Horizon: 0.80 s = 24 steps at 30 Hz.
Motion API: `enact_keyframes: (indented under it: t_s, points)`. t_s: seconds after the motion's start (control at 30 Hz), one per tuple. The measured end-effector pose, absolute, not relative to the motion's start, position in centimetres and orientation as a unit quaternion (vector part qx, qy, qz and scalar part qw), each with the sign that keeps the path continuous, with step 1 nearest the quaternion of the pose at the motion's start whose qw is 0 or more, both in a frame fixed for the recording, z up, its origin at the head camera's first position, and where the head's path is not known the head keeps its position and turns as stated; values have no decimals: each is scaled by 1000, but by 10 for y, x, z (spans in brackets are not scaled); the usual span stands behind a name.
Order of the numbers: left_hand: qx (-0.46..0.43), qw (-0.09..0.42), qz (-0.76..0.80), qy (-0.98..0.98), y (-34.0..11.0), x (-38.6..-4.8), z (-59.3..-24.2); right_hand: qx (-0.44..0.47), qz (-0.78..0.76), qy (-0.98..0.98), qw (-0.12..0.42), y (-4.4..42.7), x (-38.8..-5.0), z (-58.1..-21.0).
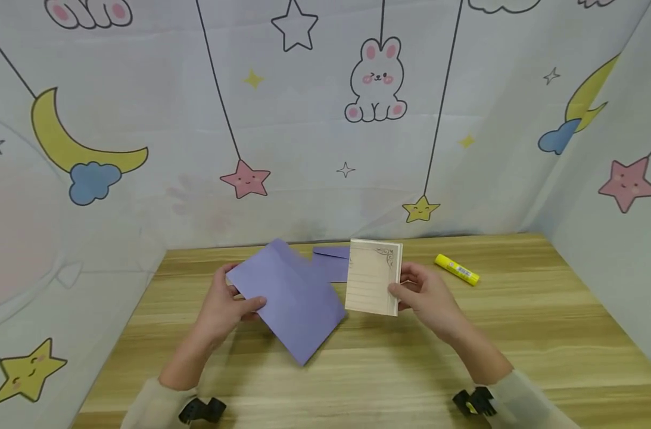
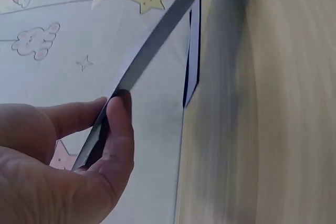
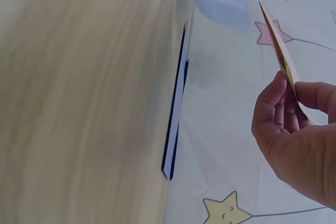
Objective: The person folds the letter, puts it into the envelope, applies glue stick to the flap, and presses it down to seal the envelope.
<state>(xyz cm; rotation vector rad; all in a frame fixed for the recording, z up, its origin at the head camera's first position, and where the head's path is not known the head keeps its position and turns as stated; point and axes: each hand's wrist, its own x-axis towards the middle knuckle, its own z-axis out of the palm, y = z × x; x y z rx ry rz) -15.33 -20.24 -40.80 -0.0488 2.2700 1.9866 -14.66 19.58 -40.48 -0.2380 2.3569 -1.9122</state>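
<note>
My left hand (image 1: 223, 310) pinches a purple sheet or envelope (image 1: 295, 304) by its left corner, thumb on the near face, holding it tilted above the table. In the left wrist view the hand (image 2: 79, 156) grips that purple piece (image 2: 152, 40), seen edge-on. My right hand (image 1: 432, 298) pinches a cream lined card or small stack (image 1: 373, 277) by its right edge, upright beside the purple piece and apart from it. The right wrist view shows the hand (image 3: 299, 129) with the card (image 3: 281, 51) edge-on between thumb and fingers.
Behind the card, partly hidden by it, a purple envelope (image 1: 330, 265) lies at the back of the wooden table (image 1: 518, 310). A yellow glue stick (image 1: 457, 270) lies to the right. A patterned white cloth (image 1: 314, 119) hangs behind the table.
</note>
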Motion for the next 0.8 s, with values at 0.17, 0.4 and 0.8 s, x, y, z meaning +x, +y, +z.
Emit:
enact_keyframes:
  t_s: [0.17,0.4,0.8]
  points:
    - [-7,47,697,716,-179,-152,-403,-107,-591,800,2,182,-152,-406]
    - [30,86,714,694,-155,-154,-404,-114,-524,838,-102,173,-155,-401]
    - [37,108,744,658,-134,-156,-408,-184,-430,879,-97,179,-156,-402]
